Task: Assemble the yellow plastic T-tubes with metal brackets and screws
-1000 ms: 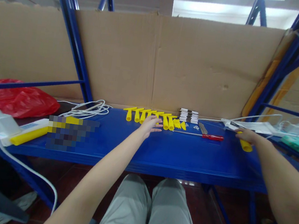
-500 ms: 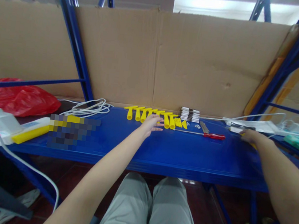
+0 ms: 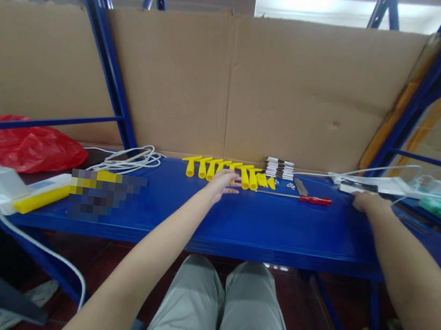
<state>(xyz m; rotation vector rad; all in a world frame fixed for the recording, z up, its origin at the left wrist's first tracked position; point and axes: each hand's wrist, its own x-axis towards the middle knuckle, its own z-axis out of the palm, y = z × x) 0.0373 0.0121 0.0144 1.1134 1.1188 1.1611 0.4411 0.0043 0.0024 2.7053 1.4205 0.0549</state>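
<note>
cardboard (image 3: 303, 89) backs a blue worktop (image 3: 276, 232), where a person's left hand (image 3: 222, 185) spreads its fingers, released, at the row of yellow t-shaped parts (image 3: 190, 167), hiding some; contact cannot be told. the right hand (image 3: 367, 201) curls beside a black-and-white strip (image 3: 358, 186), its grasp impossible to tell. right of the row sit a red-handled screwdriver (image 3: 315, 199), stacked white pieces (image 3: 279, 168), small yellow pieces (image 3: 272, 182) and tiny white bits (image 3: 291, 185). the t-shaped parts look light, stiff and fairly smooth, likely sturdy but apt to roll, and best taken round the tubular stem; the stack looks likely to slide apart unless pinched at both sides, and the tiny bits could scatter at a brush. the cardboard limits reach behind the row, the screwdriver shaft borders its right front, and room for moving opens toward the worktop's front edge.
</note>
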